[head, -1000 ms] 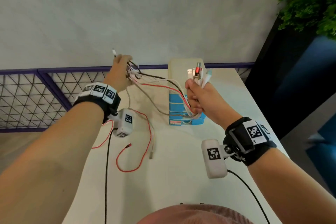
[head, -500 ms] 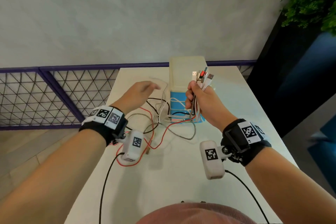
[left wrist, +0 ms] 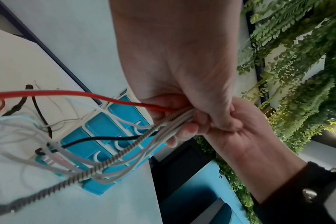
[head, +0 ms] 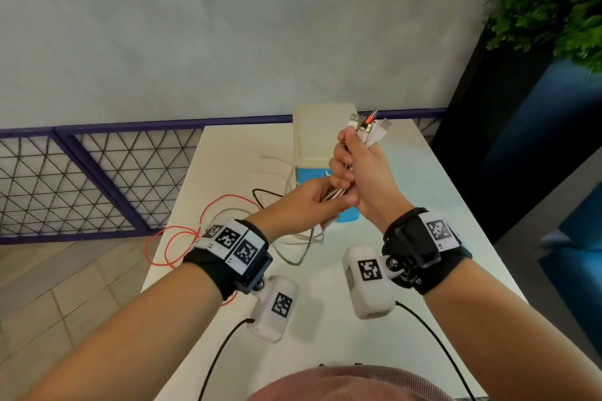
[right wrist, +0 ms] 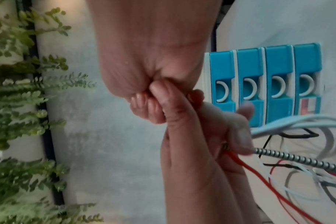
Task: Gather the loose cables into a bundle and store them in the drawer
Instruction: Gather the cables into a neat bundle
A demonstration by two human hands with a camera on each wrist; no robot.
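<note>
My right hand (head: 356, 169) holds a bunch of cables upright in a fist, and their plug ends (head: 368, 125) stick out above it. Directly under that fist my left hand (head: 311, 205) grips the same cables (left wrist: 125, 153), among them a braided metal one (right wrist: 297, 159). The loose lengths trail down to the white table (head: 325, 335); a red cable (head: 182, 238) loops over its left edge. A small drawer unit (head: 321, 137) with blue fronts (right wrist: 265, 68) stands behind my hands, all drawers closed.
A purple mesh fence (head: 81, 179) runs along the table's left and far sides. A green plant (head: 553, 0) on a dark planter (head: 488, 140) stands at the right. Black leads from the wrist cameras (head: 221, 352) hang over the near table.
My left hand let go of the cable ends it held out far left, came back and took hold of the cables under my right fist. The slack now lies on the table.
</note>
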